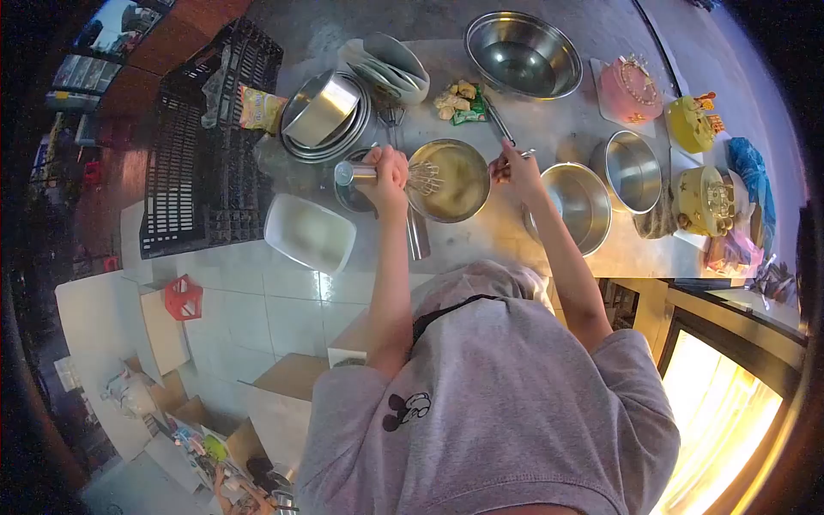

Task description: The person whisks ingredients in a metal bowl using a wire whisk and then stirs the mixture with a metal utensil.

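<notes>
My left hand (388, 176) is wrapped round the handle of a wire whisk (425, 178). The handle end points left, and the wires reach over the left side of a metal mixing bowl (487, 190). Pale yellowish liquid (450, 176) lies in this bowl. My right hand (515, 172) is closed at the bowl's right rim. A short shiny metal piece sticks out beside its fingers, and what they grip is not clear. A long metal utensil (498, 118) lies just beyond this hand. Beneath the left hand, a dark-looking container (348, 196) is partly hidden.
Stacked metal bowls and pans (300, 154) stand left, beside a black crate (176, 184) and a white tub (311, 232). A large steel bowl (524, 56) is at the back. Two round tins (631, 172) and decorated cakes (631, 90) stand right. A bright glass-fronted cabinet (721, 412) glows lower right.
</notes>
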Demonstrator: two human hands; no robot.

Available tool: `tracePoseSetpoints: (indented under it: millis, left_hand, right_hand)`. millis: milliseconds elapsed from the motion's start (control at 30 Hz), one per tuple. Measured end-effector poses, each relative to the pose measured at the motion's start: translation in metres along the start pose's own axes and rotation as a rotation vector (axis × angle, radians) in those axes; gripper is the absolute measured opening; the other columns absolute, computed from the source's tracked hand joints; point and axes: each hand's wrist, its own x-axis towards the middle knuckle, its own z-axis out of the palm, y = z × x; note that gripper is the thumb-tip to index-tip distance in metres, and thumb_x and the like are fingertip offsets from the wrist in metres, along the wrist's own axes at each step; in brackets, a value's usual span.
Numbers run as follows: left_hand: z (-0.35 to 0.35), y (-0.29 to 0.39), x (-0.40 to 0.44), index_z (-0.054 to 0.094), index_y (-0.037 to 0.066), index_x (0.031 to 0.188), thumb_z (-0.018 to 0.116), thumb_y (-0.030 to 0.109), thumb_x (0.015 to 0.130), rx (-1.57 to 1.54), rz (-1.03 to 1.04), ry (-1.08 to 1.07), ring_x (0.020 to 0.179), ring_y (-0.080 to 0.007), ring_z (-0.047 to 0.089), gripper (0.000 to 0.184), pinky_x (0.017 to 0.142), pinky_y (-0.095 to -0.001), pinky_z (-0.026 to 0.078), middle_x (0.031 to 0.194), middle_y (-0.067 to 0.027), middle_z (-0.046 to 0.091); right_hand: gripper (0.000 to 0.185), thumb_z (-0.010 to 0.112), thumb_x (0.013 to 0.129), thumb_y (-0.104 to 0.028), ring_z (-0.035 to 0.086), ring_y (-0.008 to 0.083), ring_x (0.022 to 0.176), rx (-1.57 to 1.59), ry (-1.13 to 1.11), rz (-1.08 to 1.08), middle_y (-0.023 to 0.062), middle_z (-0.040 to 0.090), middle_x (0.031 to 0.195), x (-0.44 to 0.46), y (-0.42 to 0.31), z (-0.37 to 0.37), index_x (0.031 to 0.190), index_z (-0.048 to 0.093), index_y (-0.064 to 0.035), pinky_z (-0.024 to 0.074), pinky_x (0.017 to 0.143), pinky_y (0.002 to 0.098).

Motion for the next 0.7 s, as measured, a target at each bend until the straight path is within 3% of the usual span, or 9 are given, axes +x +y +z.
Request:
tracePoseSetpoints:
  millis: [100,167,200,267,300,367,467,567,700]
  left_hand:
    - [-0.001,0.004,-0.009,0.024,0.011,0.050,0.050,0.006,0.075,-0.008,-0.022,0.017,0.031,-0.0071,0.022,0.036,0.037,-0.0217,0.022,0.039,0.0018,0.026]
    - [0.000,0.006,-0.005,0.024,0.011,0.050,0.049,0.005,0.075,-0.025,-0.014,-0.019,0.031,-0.0068,0.022,0.035,0.037,-0.0215,0.021,0.039,0.0022,0.026]
    - [0.001,0.007,-0.005,0.024,0.011,0.050,0.049,0.005,0.075,-0.028,-0.015,-0.015,0.031,-0.0068,0.022,0.035,0.037,-0.0215,0.021,0.039,0.0022,0.026]
    - [0.002,0.009,-0.004,0.024,0.011,0.050,0.048,0.004,0.075,-0.017,0.005,-0.060,0.032,-0.0065,0.023,0.035,0.038,-0.0211,0.022,0.040,0.0023,0.027]
    - [0.004,0.011,-0.004,0.024,0.011,0.050,0.048,0.004,0.075,-0.015,0.007,-0.056,0.032,-0.0065,0.023,0.035,0.038,-0.0211,0.022,0.040,0.0023,0.027]
    - [0.008,0.013,-0.003,0.025,0.011,0.050,0.048,0.005,0.076,-0.002,-0.010,-0.090,0.033,-0.0063,0.024,0.035,0.039,-0.0207,0.022,0.040,0.0023,0.027]
    - [0.010,0.012,-0.002,0.025,0.010,0.051,0.048,0.005,0.076,-0.027,-0.038,-0.083,0.034,-0.0062,0.024,0.035,0.040,-0.0205,0.023,0.041,0.0023,0.027]
    - [0.006,0.005,-0.003,0.025,0.010,0.051,0.047,0.004,0.076,0.006,-0.025,-0.083,0.033,-0.0062,0.024,0.035,0.040,-0.0209,0.023,0.041,0.0021,0.026]
    - [0.007,0.005,-0.003,0.026,0.010,0.050,0.047,0.003,0.077,-0.010,-0.030,-0.106,0.033,-0.0064,0.023,0.034,0.039,-0.0211,0.022,0.041,0.0016,0.027]
  right_hand:
    - [0.033,0.044,0.083,-0.029,0.053,0.0194,0.042,0.157,0.237,-0.137,0.0149,0.056,0.057,-0.011,0.005,0.002,0.068,0.050,0.0006,0.0452,0.039,0.0277]
    - [0.042,0.044,0.083,-0.033,0.053,0.0191,0.044,0.012,0.033,0.029,0.0140,0.056,0.058,-0.011,-0.003,0.002,0.054,0.045,-0.0012,0.0458,0.041,0.0272]
    - [0.042,0.044,0.083,-0.033,0.053,0.0191,0.044,0.008,0.034,0.031,0.0140,0.056,0.058,-0.012,-0.002,0.001,0.054,0.045,-0.0012,0.0458,0.041,0.0272]
    - [0.037,0.045,0.083,-0.027,0.054,0.0199,0.043,0.192,0.287,-0.205,0.0155,0.056,0.057,-0.010,-0.002,0.003,0.061,0.049,0.0024,0.0452,0.039,0.0280]
    - [0.037,0.045,0.083,-0.027,0.054,0.0199,0.043,0.190,0.283,-0.203,0.0155,0.056,0.057,-0.010,-0.003,0.002,0.061,0.049,0.0024,0.0452,0.039,0.0280]
    - [0.039,0.045,0.083,-0.028,0.055,0.0205,0.044,-0.028,0.046,0.035,0.0171,0.056,0.059,-0.009,-0.005,-0.002,0.062,0.049,0.0043,0.0454,0.039,0.0289]
    - [0.040,0.043,0.084,-0.030,0.053,0.0198,0.043,0.293,0.274,-0.117,0.0148,0.055,0.057,-0.008,-0.008,0.005,0.057,0.045,-0.0007,0.0453,0.039,0.0279]
    - [0.039,0.043,0.083,-0.030,0.053,0.0198,0.043,-0.052,0.057,-0.026,0.0151,0.055,0.057,-0.009,-0.010,-0.001,0.058,0.044,-0.0011,0.0448,0.040,0.0283]
    - [0.041,0.044,0.083,-0.028,0.053,0.0207,0.039,0.235,0.139,-0.139,0.0164,0.054,0.054,-0.007,-0.008,0.000,0.057,0.049,0.0044,0.0430,0.033,0.0284]
